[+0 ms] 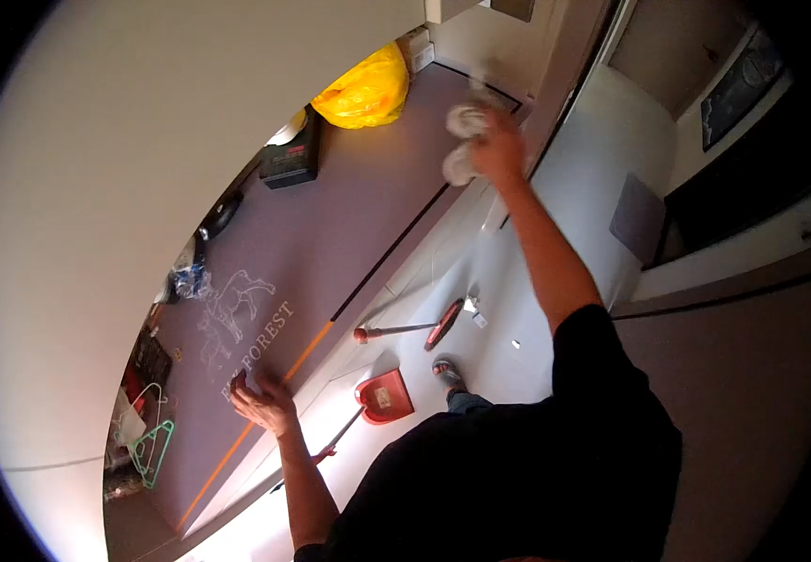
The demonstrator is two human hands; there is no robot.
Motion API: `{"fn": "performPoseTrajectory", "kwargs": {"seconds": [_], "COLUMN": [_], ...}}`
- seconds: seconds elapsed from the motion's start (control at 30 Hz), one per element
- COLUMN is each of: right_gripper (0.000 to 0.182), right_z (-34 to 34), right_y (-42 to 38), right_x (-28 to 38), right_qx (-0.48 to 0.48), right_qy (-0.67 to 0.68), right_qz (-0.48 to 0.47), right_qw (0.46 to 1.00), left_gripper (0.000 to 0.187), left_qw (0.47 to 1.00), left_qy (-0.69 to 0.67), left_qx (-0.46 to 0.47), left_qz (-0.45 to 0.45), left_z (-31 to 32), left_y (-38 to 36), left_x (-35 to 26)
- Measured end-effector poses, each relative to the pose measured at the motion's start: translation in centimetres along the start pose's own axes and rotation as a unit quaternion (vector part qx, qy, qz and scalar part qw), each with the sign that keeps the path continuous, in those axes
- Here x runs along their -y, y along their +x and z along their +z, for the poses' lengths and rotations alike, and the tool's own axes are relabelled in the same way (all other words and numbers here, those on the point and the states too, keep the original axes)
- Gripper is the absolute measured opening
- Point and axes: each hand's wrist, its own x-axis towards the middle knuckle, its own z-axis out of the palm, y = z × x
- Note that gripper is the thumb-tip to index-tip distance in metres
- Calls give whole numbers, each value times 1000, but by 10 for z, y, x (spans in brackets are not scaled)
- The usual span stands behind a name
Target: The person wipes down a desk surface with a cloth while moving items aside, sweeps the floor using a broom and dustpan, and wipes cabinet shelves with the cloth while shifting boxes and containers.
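Note:
My right hand, at the upper centre, is closed around a whitish bundle that looks like cloth; motion blurs it. It is over the far right edge of the purple-grey mat. At the lower left my left hand is held with its fingers apart over the mat's orange edge line, beside the printed word FOREST, and nothing shows in it. Whether it touches the mat I cannot tell.
A yellow plastic bag, a black box and a green hanger lie along the mat's left side. On the floor are a red dustpan and a brush with a long handle. A wall curves along the left.

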Motion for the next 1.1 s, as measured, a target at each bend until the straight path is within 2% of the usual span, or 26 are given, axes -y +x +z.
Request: {"fn": "performPoseTrajectory", "kwargs": {"seconds": [0.03, 0.07, 0.1, 0.17, 0.27, 0.33, 0.37, 0.4, 0.47, 0.5, 0.53, 0.57, 0.6, 0.63, 0.7, 0.8, 0.9, 0.93, 0.97, 1.03, 1.07, 1.1], "right_gripper": [51, 55, 55, 58, 61, 60, 59, 58, 55, 52, 52, 51, 51, 53, 58, 55, 60, 60, 60, 59, 55, 54], "right_z": [16, 27, 40, 77, 54, 41, 42, 34, 17, 4, -5, -8, -16, -26, -41, -81, -106, -112, -120, -151, -155, -161], "right_y": [-3, -4, -8, -1, 42, 58, 60, 60, 56, 49, 37, 20, 5, -10, -58, -109, -146, -160, -172, -199, -225, -247], "right_x": [27, 51, 66, 42, -3, -59, -94, -122, -163, -172, -181, -197, -206, -198, -173, -139, -109, -106, -104, -52, -42, -22], "right_qx": [47, 148, 190, 234, 272, 255, 211, 210, 198, 187, 162, 131, 91, 35, -79, 0, 1, -7, -2, 5, 12, -22], "right_qy": [-11, 20, -12, -42, 34, -21, -124, -73, -90, -161, 11, 181, 345, 460, 662, 846, 873, 884, 876, 858, 877, 845], "right_qz": [-6, -32, -88, -56, 127, 180, 156, 204, 236, 222, 305, 380, 441, 431, 389, 309, 256, 253, 259, 270, 257, 327], "right_qw": [999, 988, 978, 970, 953, 950, 957, 953, 947, 943, 938, 898, 824, 775, 635, 434, 416, 393, 408, 437, 405, 422], "left_gripper": [32, 31, 31, 30, 28, 28, 28, 28, 28, 28, 29, 30, 30, 31, 29, 32, 34, 29, 27, 23, 21, 21], "left_qw": [1000, 1000, 1000, 1000, 999, 1000, 1000, 999, 999, 999, 999, 999, 1000, 1000, 999, 999, 998, 995, 989, 969, 957, 929], "left_qy": [17, 21, 25, 27, 26, 24, 20, 39, 36, 33, 31, 27, 22, 17, 18, -3, -55, -79, -127, -224, -264, -363], "left_qx": [-11, -10, -11, 0, 13, 11, 4, 14, 1, -1, -2, -1, 0, -1, -26, -23, -4, -44, -51, -64, -42, 1], "left_qz": [10, 7, 5, -3, -16, -6, -2, -28, -19, -16, -17, -19, -19, -18, 23, 30, 2, 49, 60, 85, 118, 75], "left_z": [0, 2, 3, 5, 5, 1, 3, 5, 4, 3, 5, 4, 2, 2, 3, 2, -4, -5, -6, -17, -32, -34], "left_y": [1, 1, 1, 2, 1, 1, 1, 0, 2, 0, -1, -2, -1, 0, 1, 1, 0, -1, -6, -19, -31, -56], "left_x": [-2, -3, -2, 3, 2, -2, -2, 0, 2, 0, 4, 4, 2, 0, 3, 4, 2, 3, 2, -11, -32, -52]}}
